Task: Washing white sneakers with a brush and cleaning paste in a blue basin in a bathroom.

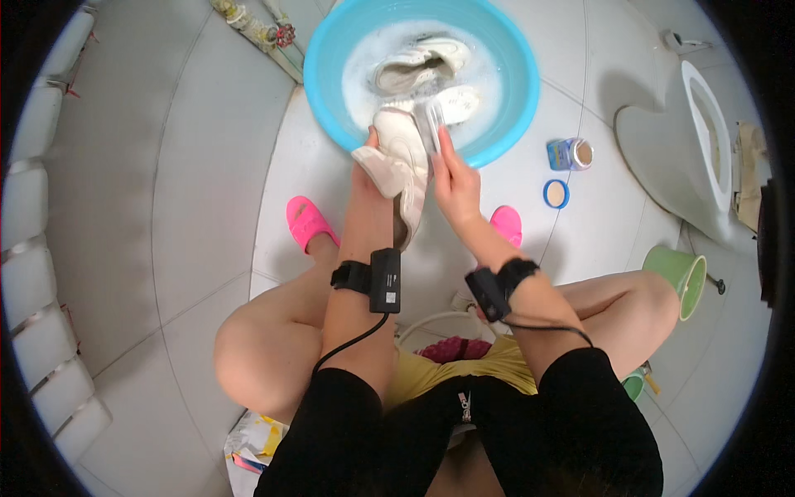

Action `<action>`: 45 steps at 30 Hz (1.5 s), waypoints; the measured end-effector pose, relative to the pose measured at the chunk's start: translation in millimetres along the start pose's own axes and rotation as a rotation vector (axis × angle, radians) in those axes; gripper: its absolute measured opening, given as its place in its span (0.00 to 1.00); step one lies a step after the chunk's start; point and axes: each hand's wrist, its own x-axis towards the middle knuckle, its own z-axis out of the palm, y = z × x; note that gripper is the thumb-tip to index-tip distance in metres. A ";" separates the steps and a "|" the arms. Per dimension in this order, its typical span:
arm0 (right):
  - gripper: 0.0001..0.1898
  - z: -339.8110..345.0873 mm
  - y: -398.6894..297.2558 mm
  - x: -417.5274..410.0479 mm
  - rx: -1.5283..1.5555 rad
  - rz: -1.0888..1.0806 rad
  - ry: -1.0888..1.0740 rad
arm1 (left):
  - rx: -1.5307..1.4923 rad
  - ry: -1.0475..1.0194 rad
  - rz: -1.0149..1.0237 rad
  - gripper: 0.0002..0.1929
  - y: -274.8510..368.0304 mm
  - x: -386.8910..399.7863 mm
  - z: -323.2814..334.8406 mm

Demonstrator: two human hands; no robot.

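A white sneaker point(407, 146) is held over the near rim of a blue plastic basin point(520, 118). My left hand point(369, 163) grips it from the left, the fingers mostly hidden behind the shoe. In my right hand point(455, 177) is a scrubbing brush point(431, 118) with a clear back, lying along the right side of the sneaker's toe; its bristles are blurred. Inside the basin, sudsy water surrounds another white shoe point(407, 73), its opening showing. A further white shoe part point(458, 104) lies in the suds beside the brush; whether it is separate cannot be told.
Right of the basin stand an open jar point(566, 155) and its blue-rimmed lid point(556, 194) on the tiles. Farther right are a white ceramic toilet point(664, 161) and a green bucket point(674, 273). Pipes with a red valve handle point(285, 35) run at the upper left.
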 end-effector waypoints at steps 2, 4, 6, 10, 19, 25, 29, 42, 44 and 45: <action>0.26 4.9 24.5 -45.6 0.035 -0.016 -0.007 | -0.137 0.068 -0.085 0.20 -5.7 31.2 -26.1; 0.26 3.0 48.1 -79.9 0.005 -0.044 -0.030 | -0.283 0.136 -0.195 0.20 -16.3 47.7 -43.8; 0.26 0.0 43.8 -74.4 -0.029 -0.048 -0.042 | -0.337 0.014 -0.214 0.18 -20.5 48.8 -47.6; 0.27 0.3 5.6 9.7 -0.032 -0.034 0.017 | -0.287 -0.030 -0.266 0.20 -15.6 38.5 -30.3; 0.29 0.9 45.3 -79.6 -0.083 -0.030 -0.040 | -0.144 0.119 -0.208 0.14 -21.6 52.6 -42.0; 0.29 3.8 0.7 3.1 -0.132 -0.036 -0.020 | -0.334 0.022 -0.259 0.14 -30.0 55.4 -58.0; 0.31 9.9 26.7 -79.9 -0.112 -0.050 -0.128 | -0.359 -0.026 -0.240 0.15 -32.3 82.1 -101.6; 0.25 -89.9 -16.1 56.8 -0.300 -0.262 -0.417 | -0.216 0.112 -0.287 0.27 -33.3 39.8 -16.3; 0.24 -125.3 -29.6 62.9 -0.345 -0.278 -0.451 | -0.035 0.097 -0.165 0.28 -21.9 13.5 20.3; 0.23 -136.4 -36.2 61.9 -0.367 -0.298 -0.491 | 0.047 0.076 -0.207 0.27 -20.8 9.6 22.1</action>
